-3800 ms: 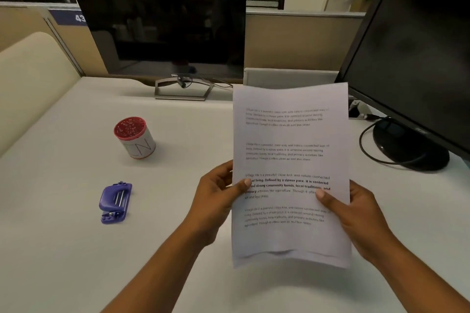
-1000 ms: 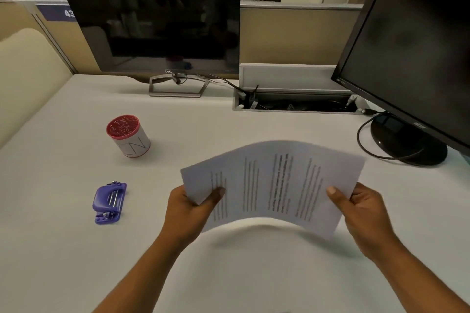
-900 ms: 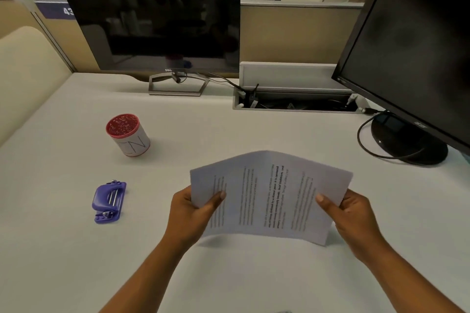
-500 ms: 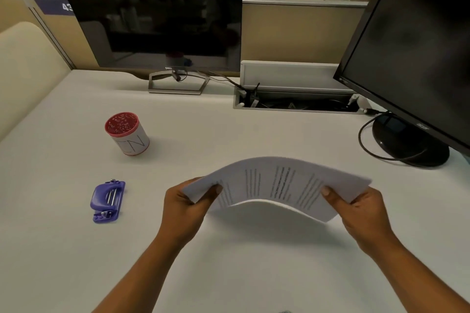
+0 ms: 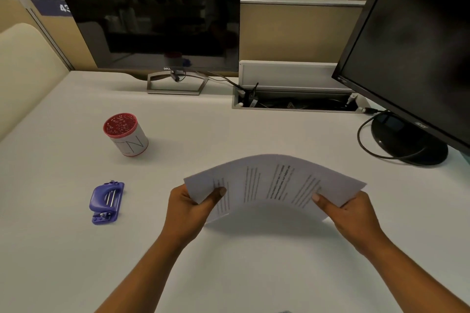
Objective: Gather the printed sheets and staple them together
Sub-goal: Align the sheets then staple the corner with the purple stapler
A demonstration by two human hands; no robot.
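Observation:
The printed sheets [image 5: 273,183] are stacked and turned sideways, bowed upward in an arch just above the white desk [image 5: 229,129]. My left hand [image 5: 189,207] pinches their left end, thumb on top. My right hand [image 5: 348,213] pinches the right end the same way. A purple stapler [image 5: 106,202] lies flat on the desk to the left of my left hand, apart from it.
A white cup with a red rim [image 5: 126,134] stands behind the stapler. One dark monitor [image 5: 152,15] stands at the back, another [image 5: 417,58] at the right with its round base and cable. An open cable tray [image 5: 295,103] is set into the desk behind the sheets.
The sheets went from upright in front of me to sideways and low over the desk. In the last second they flexed flat, then bowed upward again. The stapler has not moved.

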